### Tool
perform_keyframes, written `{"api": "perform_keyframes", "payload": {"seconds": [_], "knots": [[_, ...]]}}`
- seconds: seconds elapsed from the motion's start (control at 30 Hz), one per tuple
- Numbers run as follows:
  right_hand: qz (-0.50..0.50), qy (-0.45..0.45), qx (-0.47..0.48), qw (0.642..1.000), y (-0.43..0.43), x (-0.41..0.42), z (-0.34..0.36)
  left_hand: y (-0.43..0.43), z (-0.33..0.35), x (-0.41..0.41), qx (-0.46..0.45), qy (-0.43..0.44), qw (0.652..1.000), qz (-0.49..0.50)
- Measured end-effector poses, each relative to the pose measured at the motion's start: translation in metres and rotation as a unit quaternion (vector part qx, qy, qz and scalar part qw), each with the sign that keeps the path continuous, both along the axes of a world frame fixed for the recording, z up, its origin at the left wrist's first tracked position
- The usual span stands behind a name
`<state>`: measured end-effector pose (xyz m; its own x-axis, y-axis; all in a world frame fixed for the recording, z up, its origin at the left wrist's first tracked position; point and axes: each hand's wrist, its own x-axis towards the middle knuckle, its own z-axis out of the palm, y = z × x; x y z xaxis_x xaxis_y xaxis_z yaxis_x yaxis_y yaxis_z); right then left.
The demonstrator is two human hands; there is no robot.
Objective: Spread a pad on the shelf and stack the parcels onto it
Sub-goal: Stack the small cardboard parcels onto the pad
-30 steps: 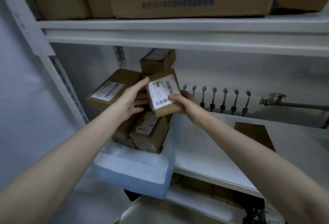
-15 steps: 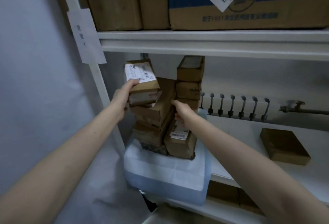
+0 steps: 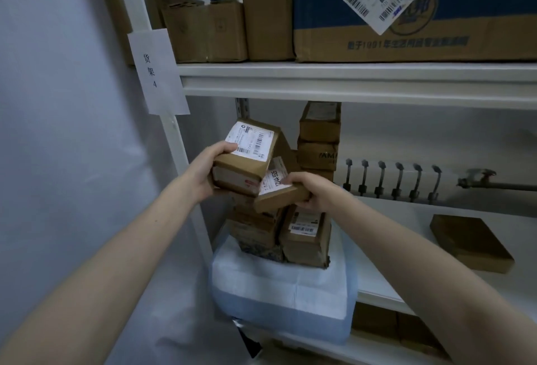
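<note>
Both brown, labelled: left grip (image 3: 203, 174) clamps upper parcel (image 3: 247, 161), right grip (image 3: 315, 192) lower parcel (image 3: 280, 198).

Brown on the upper centre parcel (image 3: 247, 158), with a white label striped in black barcodes and a small red mark on its pale side. Brown on the lower centre parcel (image 3: 276, 197) too, white label, black digits. White atop the pad (image 3: 282, 286), pale blue along its hanging front. White on the shelf (image 3: 348, 80). Dark blue over tan, dark blue print, on the large carton (image 3: 436, 48) at upper right. White with black characters on the paper sign (image 3: 157, 71) at upper left. Unmarked brown on the flat box (image 3: 470, 242) at right.
</note>
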<state>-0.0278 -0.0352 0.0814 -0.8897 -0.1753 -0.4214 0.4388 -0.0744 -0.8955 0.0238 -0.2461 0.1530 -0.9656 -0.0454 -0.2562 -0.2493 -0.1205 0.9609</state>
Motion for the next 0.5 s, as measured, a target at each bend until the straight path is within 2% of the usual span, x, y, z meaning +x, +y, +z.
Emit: {"api": "perform_keyframes", "payload": {"seconds": [0.17, 0.4, 0.5], "knots": [[0.075, -0.003, 0.019, 0.997, 0.065, 0.003, -0.010, 0.004, 0.007, -0.006, 0.081, -0.022, 0.996, 0.028], [0.166, -0.022, 0.070, 0.983, 0.140, 0.001, -0.020, 0.033, 0.015, -0.042, 0.030, -0.033, 0.995, 0.084], [0.195, -0.028, 0.100, 0.975, 0.157, -0.009, -0.021, 0.052, 0.021, -0.058, 0.044, -0.039, 0.995, 0.083]]}}
